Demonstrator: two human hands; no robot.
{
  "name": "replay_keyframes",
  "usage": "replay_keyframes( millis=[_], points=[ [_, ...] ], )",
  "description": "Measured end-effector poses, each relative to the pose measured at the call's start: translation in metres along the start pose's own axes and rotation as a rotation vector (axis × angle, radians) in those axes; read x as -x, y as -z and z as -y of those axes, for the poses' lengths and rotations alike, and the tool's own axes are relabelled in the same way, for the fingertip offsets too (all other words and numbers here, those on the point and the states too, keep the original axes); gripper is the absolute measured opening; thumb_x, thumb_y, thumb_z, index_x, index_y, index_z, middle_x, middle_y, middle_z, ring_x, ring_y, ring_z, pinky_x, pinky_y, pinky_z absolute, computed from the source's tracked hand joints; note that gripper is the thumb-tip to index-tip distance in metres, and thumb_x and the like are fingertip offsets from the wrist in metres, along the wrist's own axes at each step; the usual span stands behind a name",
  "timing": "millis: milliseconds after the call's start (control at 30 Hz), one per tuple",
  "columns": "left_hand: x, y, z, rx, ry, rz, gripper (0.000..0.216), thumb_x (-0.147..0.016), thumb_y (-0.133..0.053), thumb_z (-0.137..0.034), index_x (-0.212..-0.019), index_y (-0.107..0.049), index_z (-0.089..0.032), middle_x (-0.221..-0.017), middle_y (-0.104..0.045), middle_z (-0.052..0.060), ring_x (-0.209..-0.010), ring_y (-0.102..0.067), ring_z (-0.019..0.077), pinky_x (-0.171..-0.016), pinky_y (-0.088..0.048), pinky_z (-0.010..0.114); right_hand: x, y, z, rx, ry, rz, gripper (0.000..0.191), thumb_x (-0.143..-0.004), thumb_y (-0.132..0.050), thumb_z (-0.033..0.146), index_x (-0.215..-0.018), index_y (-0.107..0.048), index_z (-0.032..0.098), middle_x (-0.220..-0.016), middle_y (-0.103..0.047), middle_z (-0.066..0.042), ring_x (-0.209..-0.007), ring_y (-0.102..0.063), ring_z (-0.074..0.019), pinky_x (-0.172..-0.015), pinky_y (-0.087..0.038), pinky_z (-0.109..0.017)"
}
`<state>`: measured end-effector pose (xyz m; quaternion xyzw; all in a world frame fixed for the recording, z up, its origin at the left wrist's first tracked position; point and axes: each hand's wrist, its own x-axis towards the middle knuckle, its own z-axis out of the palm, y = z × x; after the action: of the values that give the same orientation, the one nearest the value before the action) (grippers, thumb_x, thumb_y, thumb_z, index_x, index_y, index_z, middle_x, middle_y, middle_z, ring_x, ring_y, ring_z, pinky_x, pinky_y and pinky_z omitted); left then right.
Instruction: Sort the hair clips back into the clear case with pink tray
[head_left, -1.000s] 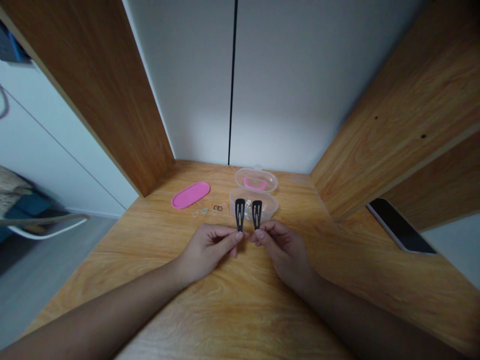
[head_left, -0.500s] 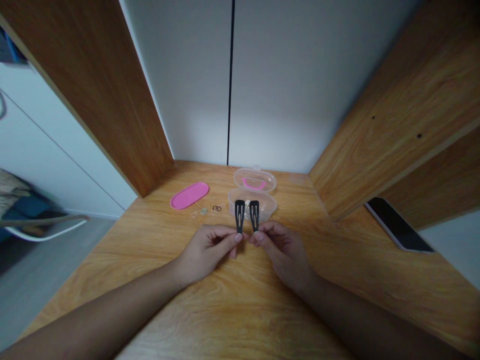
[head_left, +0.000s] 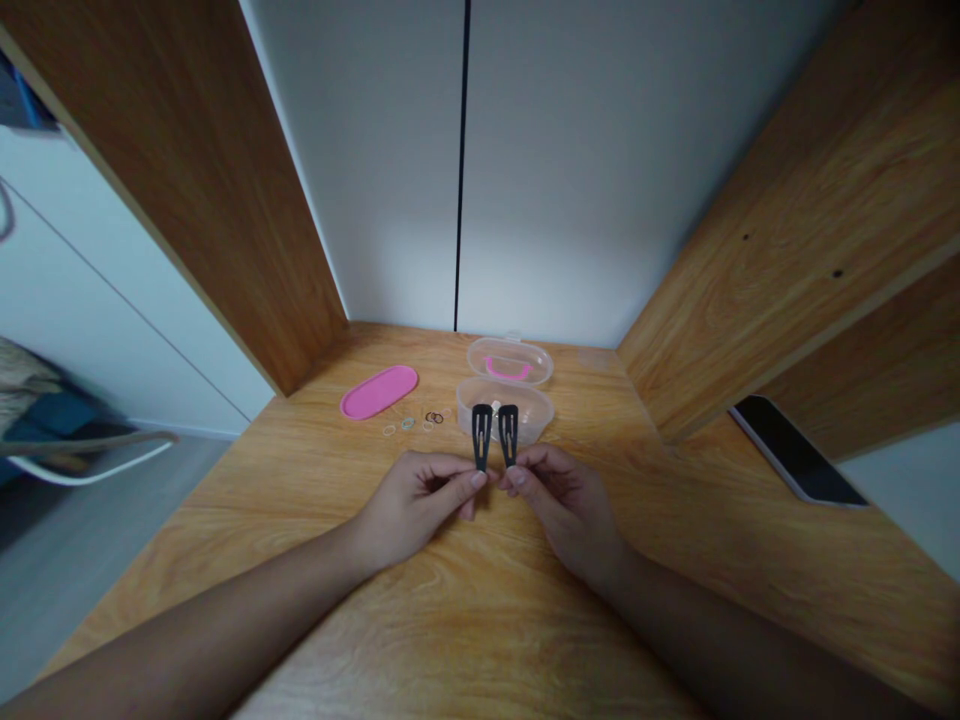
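Left hand (head_left: 409, 505): thumb + forefinger pinched on narrow end of left hair clip (head_left: 481, 435), held upright. Right hand (head_left: 564, 500): same pinch on right hair clip (head_left: 508, 433), upright. Clips side by side, just apart, above table (head_left: 300, 520), in front of clear box (head_left: 506, 405), lid open, pink item inside. Pink oval lid (head_left: 379, 391) to left w/ small elastic bands (head_left: 421, 420) near it. Phone (head_left: 793, 450) well apart at right on ledge.
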<state>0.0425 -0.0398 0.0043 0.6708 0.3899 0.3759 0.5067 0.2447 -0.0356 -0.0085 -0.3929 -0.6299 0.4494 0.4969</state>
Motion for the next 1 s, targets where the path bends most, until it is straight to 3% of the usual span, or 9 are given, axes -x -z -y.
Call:
replay_keyframes(
  millis=[700,1000],
  points=[
    [0.0001,0.0004,-0.0035,0.008,-0.007,0.04,0.047,-0.095,-0.055,-0.048,-0.065,-0.064,-0.013,-0.057,-0.054,-0.002,-0.055,-0.043,0.0084,-0.054,-0.034,0.02,0.001,-0.0009,-0.0007,-0.052,-0.006,0.033,0.023,-0.089,-0.069,0.043,-0.081,-0.069,0.021,-0.073,-0.072,-0.002,-0.068,-0.067,-0.0152,-0.067,-0.054,-0.027],
    [0.0004,0.0013,-0.0022,-0.089,-0.042,0.012,0.045,-0.097,-0.054,-0.042,-0.064,-0.064,-0.013,-0.056,-0.054,-0.002,-0.054,-0.044,0.0084,-0.053,-0.034,0.019,0.002,0.0007,-0.0021,-0.026,0.001,0.056,0.024,-0.088,-0.07,0.043,-0.079,-0.071,0.021,-0.07,-0.069,-0.001,-0.064,-0.062,-0.0139,-0.063,-0.049,-0.026]
  ],
)
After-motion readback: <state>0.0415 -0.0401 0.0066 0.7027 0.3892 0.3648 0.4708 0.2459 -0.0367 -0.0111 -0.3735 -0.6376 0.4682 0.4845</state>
